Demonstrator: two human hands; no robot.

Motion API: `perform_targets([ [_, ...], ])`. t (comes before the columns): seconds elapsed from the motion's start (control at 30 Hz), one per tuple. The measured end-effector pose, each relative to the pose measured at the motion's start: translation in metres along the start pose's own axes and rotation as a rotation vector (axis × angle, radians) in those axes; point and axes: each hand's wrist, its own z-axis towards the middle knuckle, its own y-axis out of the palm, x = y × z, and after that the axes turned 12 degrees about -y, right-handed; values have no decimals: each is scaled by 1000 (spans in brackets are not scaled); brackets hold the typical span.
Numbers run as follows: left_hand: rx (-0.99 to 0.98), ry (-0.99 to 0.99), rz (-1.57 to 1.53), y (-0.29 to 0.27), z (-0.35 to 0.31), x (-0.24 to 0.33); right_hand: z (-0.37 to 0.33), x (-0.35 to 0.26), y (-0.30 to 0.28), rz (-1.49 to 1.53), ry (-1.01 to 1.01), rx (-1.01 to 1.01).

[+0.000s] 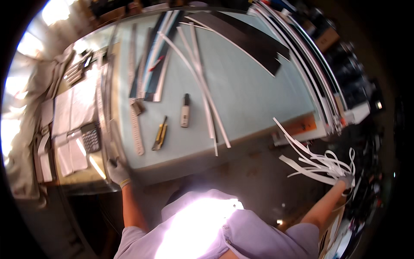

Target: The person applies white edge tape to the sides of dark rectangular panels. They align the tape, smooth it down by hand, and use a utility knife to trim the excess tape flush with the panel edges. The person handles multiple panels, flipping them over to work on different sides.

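Observation:
My right hand point(345, 179), in a pale glove and stretched out to the far right, is closed around a bunch of thin white strips point(319, 166). Their loose ends fan out and curl to the left, over the floor beyond the worktable's near right corner. My left hand point(117, 172), also gloved, is at the near left corner of the worktable point(258, 99), beside the end of a long greyish strip point(115, 140). Blur hides whether its fingers grip that strip. A yellow utility knife point(160, 136) and a white marker with a black cap point(185, 111) lie on the worktable.
Long white strips point(202, 88) cross mid-table, one end overhanging the near edge. Dark panels point(241, 36) lie at the far right, and blue and dark lengths point(157, 56) at the far left. A calculator point(90, 138) and papers point(75, 108) cover the side table. Long rails point(310, 64) line the right edge.

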Motion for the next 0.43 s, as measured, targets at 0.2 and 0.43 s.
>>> perform_targets([
  [0.2,-302,301,-342,35,-105,83,-59,75,-94,40,3,416],
  [0.43,-640,424,-305,152,-202,163,-52,66,-217,-111,43,440],
])
